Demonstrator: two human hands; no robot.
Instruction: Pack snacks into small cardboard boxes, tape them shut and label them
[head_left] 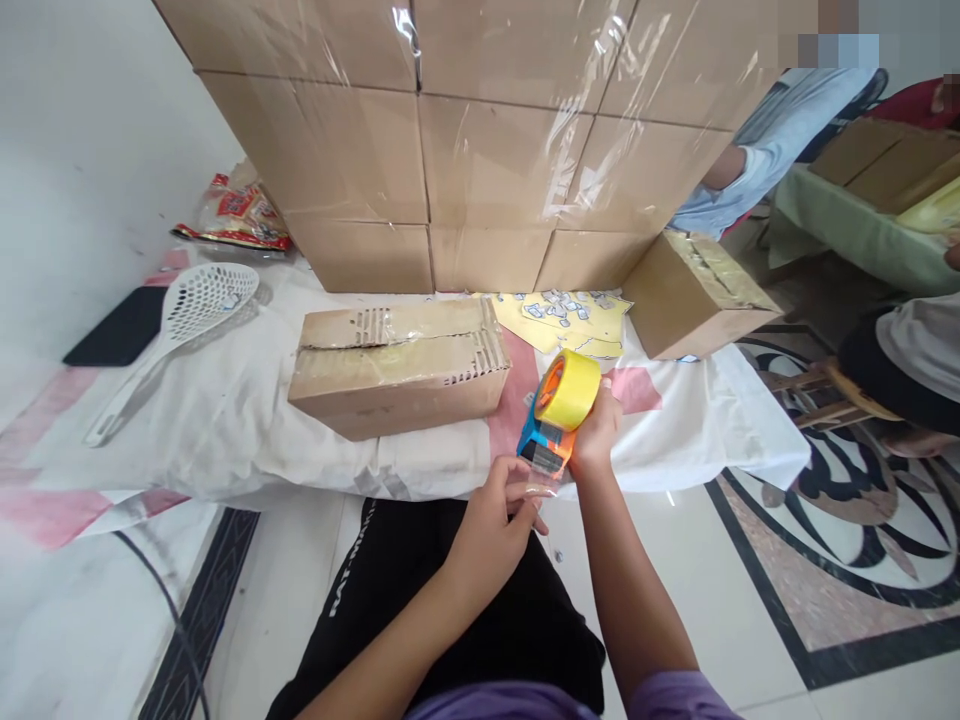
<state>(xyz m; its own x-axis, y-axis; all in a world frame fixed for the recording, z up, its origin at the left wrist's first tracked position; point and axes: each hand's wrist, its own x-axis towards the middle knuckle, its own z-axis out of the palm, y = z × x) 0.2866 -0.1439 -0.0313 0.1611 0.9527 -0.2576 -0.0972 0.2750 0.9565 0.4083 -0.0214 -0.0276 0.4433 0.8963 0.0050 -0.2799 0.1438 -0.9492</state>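
Note:
My right hand [598, 432] grips a tape dispenser [541, 440] in blue and orange, loaded with a roll of yellow tape [574, 390]. Just in front of the dispenser's cutting end, my left hand [504, 505] has its fingers closed on a short clear strip of tape [541, 483]. Both hands are at the near edge of the cloth-covered table [420, 455]. A taped cardboard box [397, 375] lies on the table to the left of the dispenser, apart from both hands.
A wall of plastic-wrapped cartons [495, 170] rises at the back. Another cardboard box [697, 300] stands at right, near a person's sleeve [787, 130]. Yellow paper pieces [592, 325] lie between. At left are a white slotted ladle [202, 300], a black flat object [112, 330] and a food bag [236, 215].

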